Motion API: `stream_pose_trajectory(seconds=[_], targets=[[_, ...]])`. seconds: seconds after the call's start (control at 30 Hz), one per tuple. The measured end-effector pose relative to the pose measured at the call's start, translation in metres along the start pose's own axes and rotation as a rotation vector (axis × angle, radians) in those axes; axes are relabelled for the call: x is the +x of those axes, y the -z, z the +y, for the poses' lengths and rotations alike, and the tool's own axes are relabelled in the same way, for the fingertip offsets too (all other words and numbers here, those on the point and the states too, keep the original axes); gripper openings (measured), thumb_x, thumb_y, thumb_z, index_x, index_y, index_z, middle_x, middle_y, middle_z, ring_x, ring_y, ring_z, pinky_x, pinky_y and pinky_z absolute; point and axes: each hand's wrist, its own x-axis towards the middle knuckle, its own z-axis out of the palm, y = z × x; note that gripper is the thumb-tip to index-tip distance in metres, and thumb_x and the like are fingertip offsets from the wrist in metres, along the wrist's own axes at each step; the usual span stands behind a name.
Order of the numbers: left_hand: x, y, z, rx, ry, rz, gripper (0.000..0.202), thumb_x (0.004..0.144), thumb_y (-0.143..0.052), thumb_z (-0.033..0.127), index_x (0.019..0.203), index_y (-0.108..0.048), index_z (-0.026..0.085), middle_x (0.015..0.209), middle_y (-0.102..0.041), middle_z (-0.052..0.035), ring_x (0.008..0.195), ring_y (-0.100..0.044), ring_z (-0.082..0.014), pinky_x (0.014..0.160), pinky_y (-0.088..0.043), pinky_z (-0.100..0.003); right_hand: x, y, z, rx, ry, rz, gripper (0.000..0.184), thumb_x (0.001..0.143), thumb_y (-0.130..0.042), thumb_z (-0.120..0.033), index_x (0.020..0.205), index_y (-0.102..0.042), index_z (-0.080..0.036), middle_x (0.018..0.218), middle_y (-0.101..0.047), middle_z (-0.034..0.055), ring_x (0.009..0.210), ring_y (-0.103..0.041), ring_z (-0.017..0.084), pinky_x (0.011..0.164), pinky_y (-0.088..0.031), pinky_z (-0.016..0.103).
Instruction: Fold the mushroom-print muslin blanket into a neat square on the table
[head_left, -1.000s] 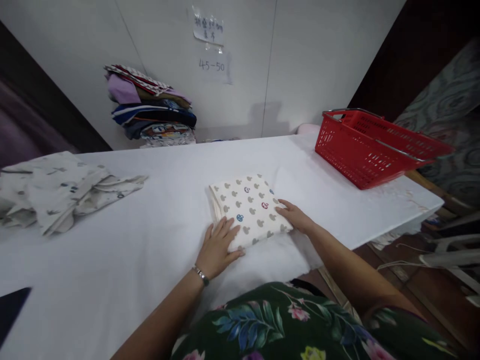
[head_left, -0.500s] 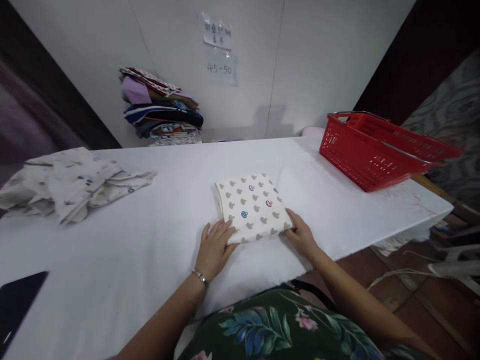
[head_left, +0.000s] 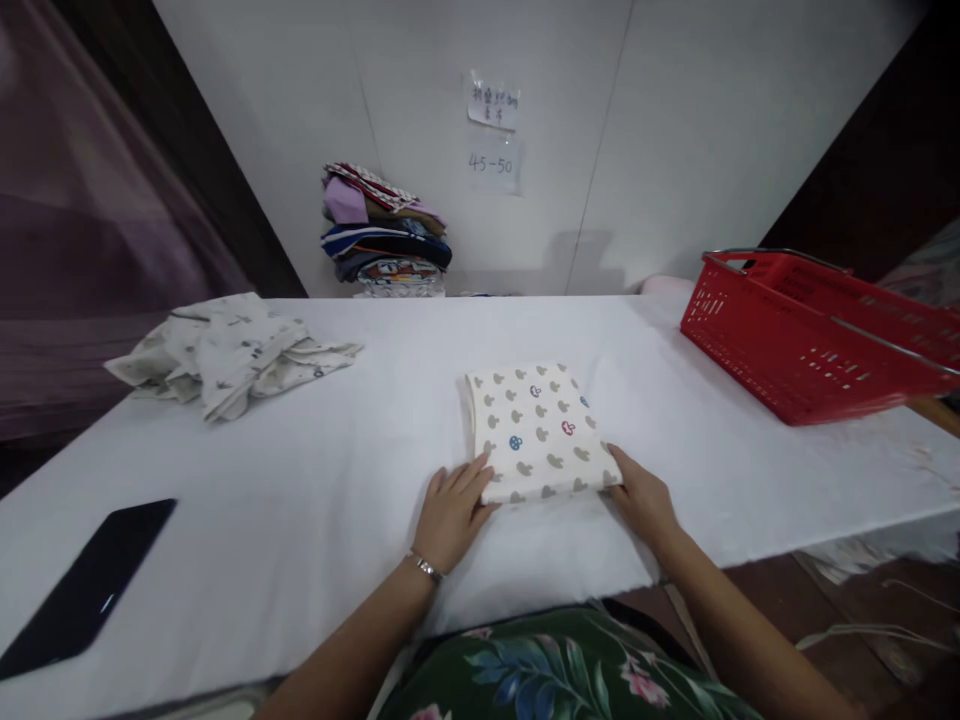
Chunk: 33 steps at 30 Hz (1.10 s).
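A folded cream cloth (head_left: 541, 432) printed with grey-brown, blue and red mushrooms lies flat on the white-covered table in front of me. My left hand (head_left: 452, 508), with a metal bracelet at the wrist, holds its near left corner, fingers along the side edge and thumb at the near edge. At the near right corner, my right hand (head_left: 642, 494) grips the cloth, its thumb on top and the other fingers partly hidden beneath. The cloth's left side shows several stacked layers.
A crumpled white printed cloth (head_left: 232, 355) lies at the left, with a black flat device (head_left: 94, 585) nearer me. Folded fabrics (head_left: 386, 230) are stacked by the wall. A red basket (head_left: 810, 335) stands at the right of the white table (head_left: 315, 560).
My view has turned left, so the table's contents appear farther right and more of the black device shows. Both hands stay at the folded cloth's near corners.
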Motion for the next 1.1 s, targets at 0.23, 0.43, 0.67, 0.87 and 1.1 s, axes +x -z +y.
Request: stream_pose_trajectory(seconds=[0.23, 0.43, 0.67, 0.87, 1.1], targets=[[-0.001, 0.007, 0.013, -0.045, 0.023, -0.016, 0.052, 0.084, -0.044, 0.052, 0.128, -0.044, 0.027, 0.143, -0.036, -0.0052, 0.124, -0.04, -0.0238, 0.104, -0.027, -0.048, -0.006, 0.021, -0.015, 0.075, 0.218, 0.008, 0.065, 0.082, -0.043, -0.036, 0.143, -0.024, -0.021, 0.145, -0.03, 0.0075, 0.132, -0.029, 0.026, 0.106, -0.028, 0.043], [0.0, 0.005, 0.016, -0.081, 0.055, 0.021, 0.04, 0.088, -0.04, 0.043, 0.123, -0.05, 0.026, 0.139, -0.043, -0.0037, 0.119, -0.045, -0.0212, 0.101, -0.032, -0.044, 0.005, 0.019, -0.064, -0.022, 0.391, 0.015, 0.065, 0.088, -0.039, -0.046, 0.145, -0.017, -0.025, 0.15, -0.017, 0.0045, 0.138, -0.009, 0.026, 0.11, -0.008, 0.05], [0.004, 0.019, 0.019, -0.091, 0.066, 0.042, 0.033, 0.089, -0.038, 0.043, 0.11, -0.059, 0.029, 0.13, -0.052, -0.0011, 0.113, -0.048, -0.0216, 0.098, -0.035, -0.045, 0.017, 0.0, -0.061, -0.064, 0.35, -0.077, 0.061, 0.087, -0.036, -0.056, 0.139, -0.034, -0.025, 0.148, -0.024, 0.0055, 0.137, -0.014, 0.027, 0.109, -0.011, 0.052], [0.06, 0.017, 0.025, -0.038, 0.058, 0.109, 0.047, 0.086, -0.04, 0.045, 0.126, -0.05, 0.022, 0.142, -0.039, -0.0073, 0.133, -0.026, -0.0266, 0.109, -0.019, -0.051, 0.052, 0.012, -0.086, -0.027, 0.381, -0.05, 0.061, 0.087, -0.038, -0.054, 0.14, -0.033, -0.023, 0.149, -0.019, 0.0067, 0.138, -0.01, 0.026, 0.11, -0.006, 0.05], [0.069, -0.012, 0.008, -0.124, 0.199, -0.063, 0.058, 0.087, -0.03, 0.05, 0.138, -0.034, 0.023, 0.149, -0.021, -0.0067, 0.139, -0.012, -0.0259, 0.109, -0.016, -0.055, 0.072, -0.01, -0.073, 0.032, 0.332, -0.136, 0.063, 0.086, -0.037, -0.058, 0.138, -0.036, -0.024, 0.148, -0.023, 0.007, 0.138, -0.011, 0.025, 0.11, -0.005, 0.049]])
